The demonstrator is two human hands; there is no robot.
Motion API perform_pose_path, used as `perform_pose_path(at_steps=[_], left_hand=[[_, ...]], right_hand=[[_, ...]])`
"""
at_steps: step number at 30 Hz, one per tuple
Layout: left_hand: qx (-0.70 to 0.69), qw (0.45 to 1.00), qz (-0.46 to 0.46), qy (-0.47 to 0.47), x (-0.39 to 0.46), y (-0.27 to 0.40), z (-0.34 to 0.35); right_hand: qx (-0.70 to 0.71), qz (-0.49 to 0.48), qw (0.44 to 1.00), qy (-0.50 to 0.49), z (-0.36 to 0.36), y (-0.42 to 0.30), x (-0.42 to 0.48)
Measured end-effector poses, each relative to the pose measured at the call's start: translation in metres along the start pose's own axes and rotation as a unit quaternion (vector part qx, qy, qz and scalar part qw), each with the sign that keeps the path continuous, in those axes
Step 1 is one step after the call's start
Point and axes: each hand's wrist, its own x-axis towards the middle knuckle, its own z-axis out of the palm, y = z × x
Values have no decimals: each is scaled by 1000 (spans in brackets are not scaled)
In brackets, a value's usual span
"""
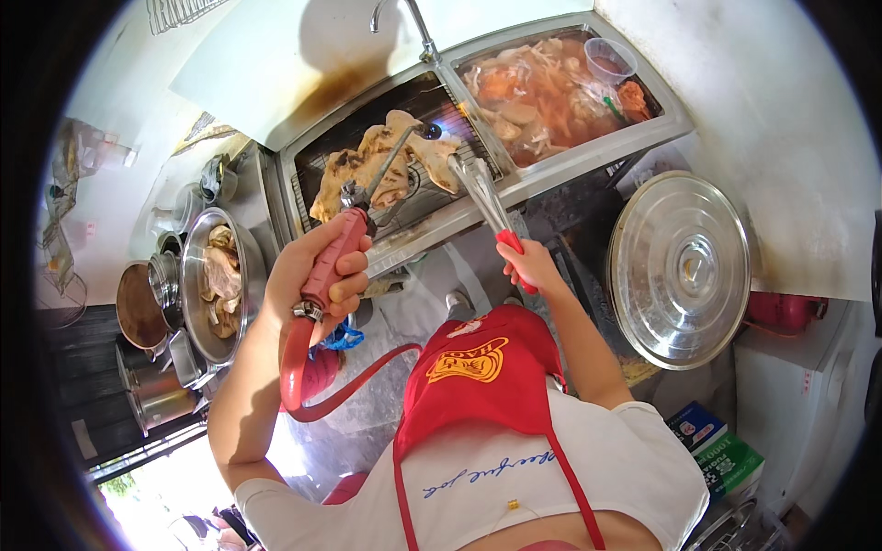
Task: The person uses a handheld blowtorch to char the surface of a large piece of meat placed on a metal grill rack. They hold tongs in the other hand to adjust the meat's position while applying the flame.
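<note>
My left hand (318, 279) is wrapped round the pink-red handle of a gas torch (353, 224), whose red hose loops down below the wrist. The torch's nozzle is over a large piece of meat with browned patches (372, 169), and a blue flame shows at its tip. The meat lies on a wire rack (427, 206) in the left sink basin. My right hand (532, 265) holds metal tongs with red grips (486, 196); their tips are at the right end of the meat. Whether they pinch it, I cannot tell.
The right basin (551, 96) holds meat pieces in reddish water and a clear plastic tub (610, 60). A faucet (428, 48) stands behind. On the left is a steel bowl of meat (248, 268) beside pots; a large round metal lid (682, 268) stands at the right.
</note>
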Motion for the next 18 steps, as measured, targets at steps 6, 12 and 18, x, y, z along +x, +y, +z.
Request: perform_pose_path(at_steps=[6, 12, 18], left_hand=[[20, 1000, -18, -7, -9, 21, -38], [22, 999, -25, -8, -18, 41, -78], [16, 999, -32, -37, -19, 55, -100]], right_hand=[[-114, 4, 993, 6, 4, -13, 67], [-172, -13, 985, -2, 13, -20, 80], [-314, -105, 941, 70, 12, 0, 75]])
